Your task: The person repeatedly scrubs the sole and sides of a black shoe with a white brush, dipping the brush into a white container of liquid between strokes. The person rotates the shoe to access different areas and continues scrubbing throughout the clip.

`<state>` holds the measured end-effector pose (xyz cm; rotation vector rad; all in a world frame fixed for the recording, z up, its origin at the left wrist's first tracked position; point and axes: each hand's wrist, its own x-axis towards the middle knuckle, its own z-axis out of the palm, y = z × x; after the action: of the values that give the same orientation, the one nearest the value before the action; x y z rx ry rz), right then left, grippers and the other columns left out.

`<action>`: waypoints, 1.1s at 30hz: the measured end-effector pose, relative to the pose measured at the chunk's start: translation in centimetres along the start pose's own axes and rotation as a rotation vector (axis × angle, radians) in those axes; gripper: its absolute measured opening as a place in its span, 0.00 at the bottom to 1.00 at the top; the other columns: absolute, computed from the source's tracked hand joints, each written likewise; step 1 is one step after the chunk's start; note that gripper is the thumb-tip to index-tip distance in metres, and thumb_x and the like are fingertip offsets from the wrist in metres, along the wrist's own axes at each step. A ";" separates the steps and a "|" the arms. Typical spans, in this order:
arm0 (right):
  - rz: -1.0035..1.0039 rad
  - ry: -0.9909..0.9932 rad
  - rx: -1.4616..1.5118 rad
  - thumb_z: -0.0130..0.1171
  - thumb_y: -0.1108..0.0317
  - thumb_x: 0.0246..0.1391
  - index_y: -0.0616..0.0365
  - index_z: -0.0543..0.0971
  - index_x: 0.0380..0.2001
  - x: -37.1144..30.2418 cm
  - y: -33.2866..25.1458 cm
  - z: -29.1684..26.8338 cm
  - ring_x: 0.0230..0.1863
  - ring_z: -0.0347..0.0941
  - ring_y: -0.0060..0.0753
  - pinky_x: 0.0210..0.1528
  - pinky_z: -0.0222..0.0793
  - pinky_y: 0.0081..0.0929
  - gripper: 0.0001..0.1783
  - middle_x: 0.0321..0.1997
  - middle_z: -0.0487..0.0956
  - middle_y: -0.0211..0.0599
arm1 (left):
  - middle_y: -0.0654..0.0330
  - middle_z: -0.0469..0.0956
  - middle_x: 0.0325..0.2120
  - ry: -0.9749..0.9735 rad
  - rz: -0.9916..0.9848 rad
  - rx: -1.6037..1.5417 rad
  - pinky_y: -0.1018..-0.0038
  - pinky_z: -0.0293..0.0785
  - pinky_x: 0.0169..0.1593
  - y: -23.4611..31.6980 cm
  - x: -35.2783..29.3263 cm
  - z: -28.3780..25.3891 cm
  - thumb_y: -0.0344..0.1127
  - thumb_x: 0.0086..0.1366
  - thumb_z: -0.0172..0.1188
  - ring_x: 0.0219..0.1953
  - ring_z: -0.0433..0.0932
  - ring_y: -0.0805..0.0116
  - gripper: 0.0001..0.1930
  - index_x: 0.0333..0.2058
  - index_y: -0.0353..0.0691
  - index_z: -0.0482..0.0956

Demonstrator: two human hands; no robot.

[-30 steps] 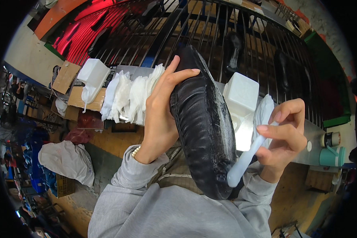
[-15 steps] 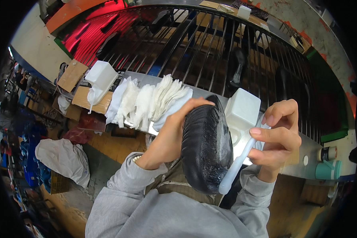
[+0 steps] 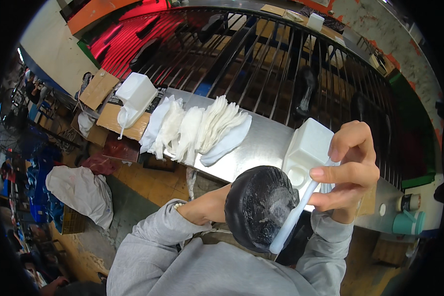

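A black lasted shoe upper [image 3: 254, 204] is held in front of my body, its rounded end turned up toward me. Whitish wet smears and a sheen show on that end. Behind it, my left hand [image 3: 211, 203] supports the upper; the fingers are hidden by it. My right hand [image 3: 348, 170] pinches a slim pale-blue brush [image 3: 300, 206] between thumb and fingers. The brush's lower tip rests against the upper's near right edge. Just beyond that hand stands a white plastic dispenser [image 3: 311, 140] with a small round cup in front.
Overlapping white cloth pieces [image 3: 202, 128] lie on the metal bench [image 3: 266, 140]. Another white dispenser [image 3: 137, 91] stands left on cardboard. Behind runs a rack of metal rods [image 3: 261, 64] carrying black uppers, glowing red at far left. A teal container [image 3: 408, 223] sits at the right.
My left hand has tipped the upper, so its long side is gone from view and its rounded end faces up. The brush stays at its edge; the view has shifted slightly.
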<state>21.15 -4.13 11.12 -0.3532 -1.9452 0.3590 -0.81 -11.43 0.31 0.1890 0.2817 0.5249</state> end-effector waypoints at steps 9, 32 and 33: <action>0.171 -0.139 0.115 0.85 0.57 0.21 0.48 0.90 0.29 -1.1 0.3 -0.2 0.35 0.67 0.24 0.34 0.58 0.21 0.24 0.34 0.69 0.26 | 0.53 0.74 0.59 0.076 0.015 -0.132 0.65 0.70 0.65 -0.7 0.0 -2.7 0.32 0.67 0.63 0.61 0.73 0.64 0.28 0.64 0.36 0.67; 0.712 -0.445 0.176 0.82 0.63 0.34 0.55 0.87 0.29 -12.5 3.1 -8.7 0.36 0.65 0.24 0.40 0.60 0.21 0.17 0.32 0.69 0.24 | 0.37 0.58 0.67 -0.054 0.896 0.757 0.45 0.65 0.67 -1.7 -1.5 -6.5 0.65 0.62 0.59 0.67 0.62 0.40 0.48 0.71 0.42 0.54; 0.792 -0.211 0.173 0.79 0.64 0.38 0.55 0.86 0.31 -14.0 3.1 -10.4 0.35 0.65 0.22 0.38 0.60 0.21 0.16 0.33 0.71 0.23 | 0.36 0.58 0.67 -0.105 0.979 0.678 0.44 0.65 0.67 -1.7 -1.0 -6.6 0.66 0.62 0.59 0.68 0.62 0.39 0.49 0.72 0.42 0.53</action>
<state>36.31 -6.10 2.20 -1.0027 -1.8859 1.1024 -2.93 -12.70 -6.08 1.0407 0.2440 1.3726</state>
